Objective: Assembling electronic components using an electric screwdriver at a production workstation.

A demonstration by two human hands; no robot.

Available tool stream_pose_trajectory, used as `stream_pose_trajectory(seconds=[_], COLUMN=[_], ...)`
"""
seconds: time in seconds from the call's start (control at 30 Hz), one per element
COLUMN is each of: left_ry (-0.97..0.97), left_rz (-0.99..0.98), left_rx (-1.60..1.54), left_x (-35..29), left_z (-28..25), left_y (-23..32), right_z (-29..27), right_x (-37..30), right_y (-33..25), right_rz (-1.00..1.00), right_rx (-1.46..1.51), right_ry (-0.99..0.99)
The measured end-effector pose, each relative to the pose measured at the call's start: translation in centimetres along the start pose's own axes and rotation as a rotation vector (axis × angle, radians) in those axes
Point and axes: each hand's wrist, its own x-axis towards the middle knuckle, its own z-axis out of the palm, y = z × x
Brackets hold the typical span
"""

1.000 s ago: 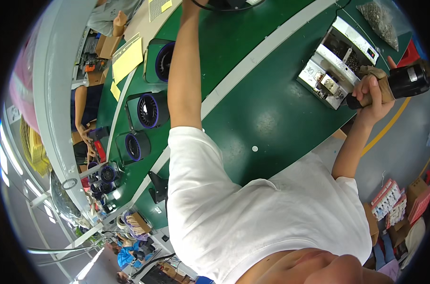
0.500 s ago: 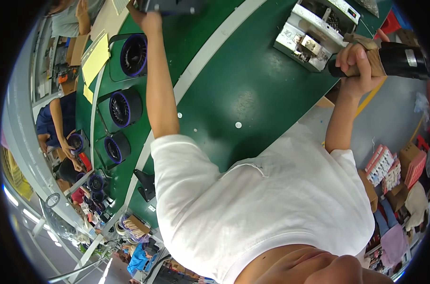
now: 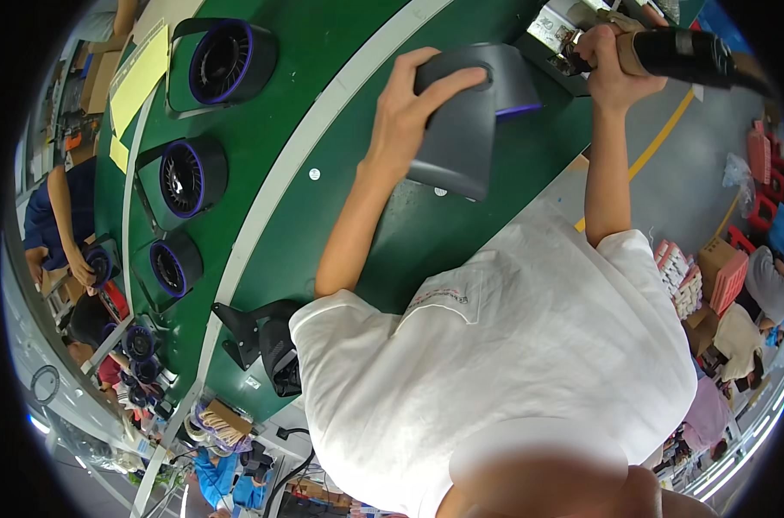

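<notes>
My left hand (image 3: 402, 110) is wrapped round a dark grey fan housing (image 3: 469, 129), with its thumb on top and a purple rim showing on the far side. The housing is held above the green bench (image 3: 357, 224). My right hand (image 3: 618, 71) grips a black electric screwdriver (image 3: 681, 59), a cylinder with brown tape wound round its grip. The screwdriver's tip end is beside a silver metal box (image 3: 551, 31) that looks like a screw feeder, and my right hand partly covers that end.
Several fans with purple rims, one a black fan (image 3: 228, 62), stand along the line at left beside a yellow sheet (image 3: 140, 82). A black bracket (image 3: 247, 332) and a dark part (image 3: 281, 356) lie near my left elbow. A co-worker's hand (image 3: 83, 269) touches another fan.
My left hand has come back from the far left edge with the dark housing, to the middle of the bench. The right hand with the screwdriver has moved slightly left and away.
</notes>
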Motion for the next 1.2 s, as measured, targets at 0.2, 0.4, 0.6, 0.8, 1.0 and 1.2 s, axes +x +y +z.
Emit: stream_pose_trajectory(seconds=[0.2, 0.4, 0.6, 0.8, 1.0, 1.2], left_ry=[0.02, -0.006, -0.012, -0.017, -0.003, -0.027], left_rz=[0.061, 0.1, 0.071, 0.069, 0.062, 0.074], left_rx=[-0.04, 0.002, -0.015, -0.022, -0.039, -0.002], left_x=[0.5, 0.3, 0.4, 0.5, 0.5, 0.5], left_z=[1.2, 1.4, 1.4, 1.6, 1.6, 1.5], left_y=[0.2, -0.8, -0.1, -0.1, 0.3, 0.1], right_z=[0.7, 5.2, 7.8, 8.3, 8.0, 8.1], right_x=[1.9, 4.4, 3.7, 2.9, 3.2, 3.0], right_y=[-3.2, -11.4, -12.8, -12.3, -12.2, -12.5], right_rz=[0.2, 0.238, 0.251, 0.228, 0.237, 0.259], right_rx=[0.215, 0.232, 0.262, 0.267, 0.261, 0.27], right_ry=[-0.057, 0.009, -0.078, -0.102, -0.12, -0.142])
